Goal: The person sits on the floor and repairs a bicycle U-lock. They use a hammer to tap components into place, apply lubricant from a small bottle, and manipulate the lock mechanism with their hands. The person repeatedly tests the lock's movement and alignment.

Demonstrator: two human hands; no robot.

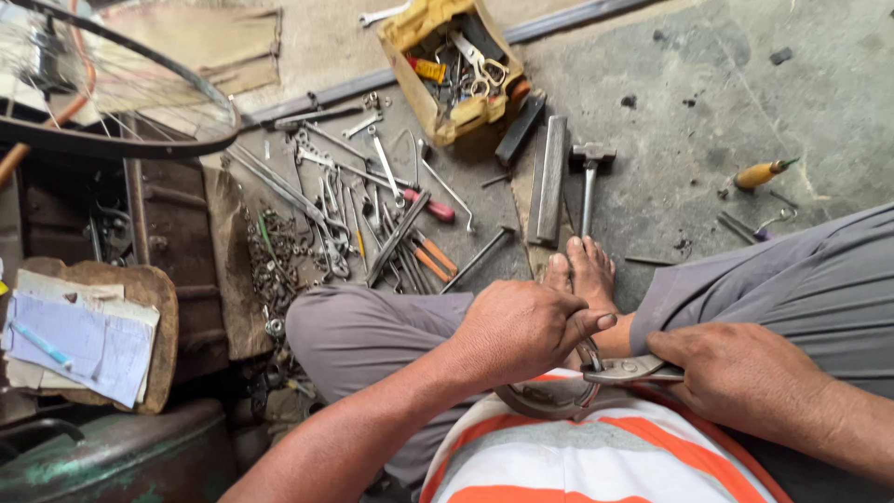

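I sit on the floor with legs crossed in grey trousers. My left hand [517, 328] is closed around a curved grey metal part [545, 401] held over my lap, thumb pointing right. My right hand [736, 368] grips the handles of metal pliers [622, 370], whose jaws bite the part just beside my left thumb. Most of the curved part is hidden under my left hand and against my orange-and-white striped shirt.
Spanners and screwdrivers [372, 219] lie scattered on the concrete floor ahead, with a heap of nuts and bolts [275, 256]. A yellow tool tray [452, 65], a hammer [589, 177], a metal bar [549, 177], a bicycle wheel [121, 112] and papers on a wooden board [79, 340] surround me.
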